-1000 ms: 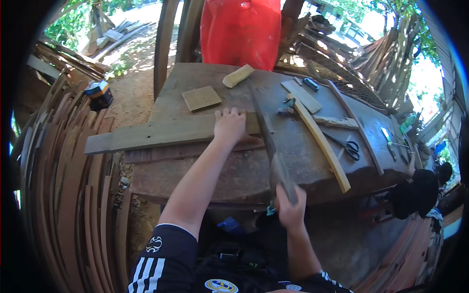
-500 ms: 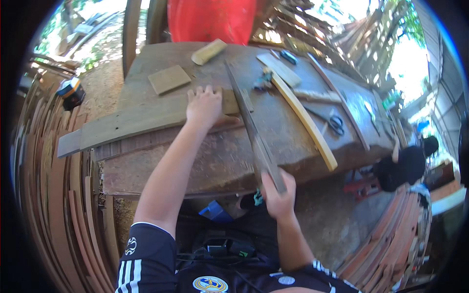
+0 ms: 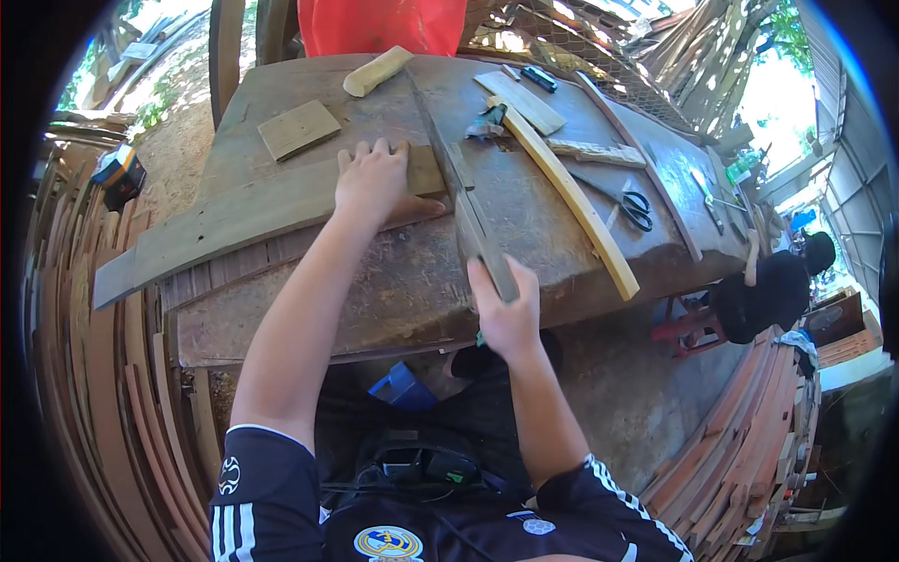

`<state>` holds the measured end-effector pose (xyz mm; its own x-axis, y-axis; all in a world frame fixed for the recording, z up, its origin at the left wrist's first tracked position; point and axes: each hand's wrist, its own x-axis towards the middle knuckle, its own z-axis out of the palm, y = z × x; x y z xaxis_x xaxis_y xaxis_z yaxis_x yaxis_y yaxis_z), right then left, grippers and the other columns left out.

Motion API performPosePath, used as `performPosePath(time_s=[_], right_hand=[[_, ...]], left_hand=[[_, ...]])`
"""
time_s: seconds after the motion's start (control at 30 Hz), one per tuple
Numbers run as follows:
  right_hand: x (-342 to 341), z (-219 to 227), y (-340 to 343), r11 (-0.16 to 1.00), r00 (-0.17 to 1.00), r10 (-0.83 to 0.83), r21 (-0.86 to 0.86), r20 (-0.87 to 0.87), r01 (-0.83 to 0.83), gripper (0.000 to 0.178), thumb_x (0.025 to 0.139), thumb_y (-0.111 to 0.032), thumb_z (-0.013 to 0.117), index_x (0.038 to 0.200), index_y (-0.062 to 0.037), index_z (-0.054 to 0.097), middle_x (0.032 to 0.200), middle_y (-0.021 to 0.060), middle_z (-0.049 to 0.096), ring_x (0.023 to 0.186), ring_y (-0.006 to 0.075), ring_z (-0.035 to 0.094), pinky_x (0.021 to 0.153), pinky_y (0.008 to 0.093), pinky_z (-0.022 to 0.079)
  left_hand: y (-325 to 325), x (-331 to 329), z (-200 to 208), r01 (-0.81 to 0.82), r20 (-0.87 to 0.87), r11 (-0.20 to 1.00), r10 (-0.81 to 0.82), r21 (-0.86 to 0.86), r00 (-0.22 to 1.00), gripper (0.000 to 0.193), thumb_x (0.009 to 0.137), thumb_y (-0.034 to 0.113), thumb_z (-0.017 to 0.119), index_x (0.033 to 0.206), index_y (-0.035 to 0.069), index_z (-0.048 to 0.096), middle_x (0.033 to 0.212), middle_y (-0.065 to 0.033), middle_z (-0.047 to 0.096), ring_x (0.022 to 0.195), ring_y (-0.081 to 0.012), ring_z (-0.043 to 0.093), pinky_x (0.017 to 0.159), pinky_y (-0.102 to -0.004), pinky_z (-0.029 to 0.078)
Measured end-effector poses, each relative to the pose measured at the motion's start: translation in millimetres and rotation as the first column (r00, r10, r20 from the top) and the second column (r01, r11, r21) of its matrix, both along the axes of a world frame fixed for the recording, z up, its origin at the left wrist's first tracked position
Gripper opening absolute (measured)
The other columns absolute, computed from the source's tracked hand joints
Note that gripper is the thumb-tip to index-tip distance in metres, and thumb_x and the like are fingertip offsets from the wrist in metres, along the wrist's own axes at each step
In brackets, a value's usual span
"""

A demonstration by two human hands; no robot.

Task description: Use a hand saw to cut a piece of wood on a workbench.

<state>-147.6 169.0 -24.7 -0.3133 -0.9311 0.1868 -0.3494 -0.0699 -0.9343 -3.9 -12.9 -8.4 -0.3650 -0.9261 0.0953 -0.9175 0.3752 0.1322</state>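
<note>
The right hand point(image 3: 508, 304) is closed firmly around the handle end of a handsaw point(image 3: 476, 229), whose long blade runs away from the person and across a grey-brown plank point(image 3: 248, 201) near its right end. The left hand point(image 3: 370, 183) is open, palm down with fingers slightly parted, on top of that plank just left of the blade. A narrow end piece point(image 3: 462, 167) shows beyond the blade, roughly in line with the plank; the cut looks under way and its finish yet to come, though the blade hides how deep it goes. The plank lies along the left part of the counter point(image 3: 375, 318), with a darker board point(image 3: 225, 265) at its near edge. Farther out are a square wooden piece point(image 3: 299, 129), perhaps already cut, a short rounded block point(image 3: 378, 71), and, to the right, a pale curved strip point(image 3: 571, 192) and black-handled scissors point(image 3: 637, 211).
</note>
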Motion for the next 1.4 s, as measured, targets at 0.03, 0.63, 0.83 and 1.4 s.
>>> performPosePath(time_s=[0.03, 0.63, 0.83, 1.4], right_hand=[[1, -15, 23, 0.998, 0.999, -0.048, -0.031, -0.006, 0.048, 0.022, 0.096, -0.007, 0.066, 0.078, 0.0028, 0.061, 0.064, 0.0011, 0.055, 0.06, 0.0068, 0.051, 0.055, 0.03, 0.042], [-14, -8, 80, 1.0, 0.978, -0.012, -0.004, 0.207, 0.013, 0.018, 0.097, -0.006, 0.064, 0.08, -0.0004, 0.062, 0.06, -0.0034, 0.053, 0.056, 0.0045, 0.049, 0.05, 0.0269, 0.036], [3, -2, -4, 1.0, 0.993, -0.005, 0.011, 0.117, 0.004, 0.014, 0.097, -0.006, 0.065, 0.085, 0.0005, 0.065, 0.065, -0.0008, 0.055, 0.06, 0.0061, 0.05, 0.055, 0.0274, 0.04], [-9, -16, 14, 0.997, 0.99, -0.058, -0.047, 0.129, 0.064, 0.02, 0.097, -0.008, 0.064, 0.08, 0.0002, 0.06, 0.062, 0.001, 0.053, 0.058, 0.0085, 0.048, 0.055, 0.0299, 0.038]], left_hand=[[-3, 3, -4, -0.008, 0.001, 1.0, 0.008, 0.0, 1.0, 0.115, 0.063, 0.083, 0.075, 0.148, 0.008, 0.052, 0.142, -0.0155, 0.056, 0.138, -0.0329, 0.048, 0.115, -0.0517, 0.035], [-10, -5, -5, 0.041, 0.011, 0.999, -0.041, -0.035, 0.999, 0.113, 0.065, 0.081, 0.075, 0.149, 0.008, 0.051, 0.141, -0.0159, 0.057, 0.137, -0.0345, 0.049, 0.113, -0.0506, 0.035], [-3, 0, 0, 0.038, -0.011, 0.999, -0.038, -0.004, 0.999, 0.113, 0.065, 0.08, 0.076, 0.148, 0.007, 0.052, 0.141, -0.0163, 0.057, 0.136, -0.0354, 0.049, 0.114, -0.0505, 0.035], [-3, -13, 0, 0.089, 0.042, 0.996, -0.089, 0.0, 0.995, 0.115, 0.064, 0.084, 0.073, 0.148, 0.008, 0.052, 0.139, -0.0169, 0.059, 0.135, -0.035, 0.051, 0.111, -0.0528, 0.038]])
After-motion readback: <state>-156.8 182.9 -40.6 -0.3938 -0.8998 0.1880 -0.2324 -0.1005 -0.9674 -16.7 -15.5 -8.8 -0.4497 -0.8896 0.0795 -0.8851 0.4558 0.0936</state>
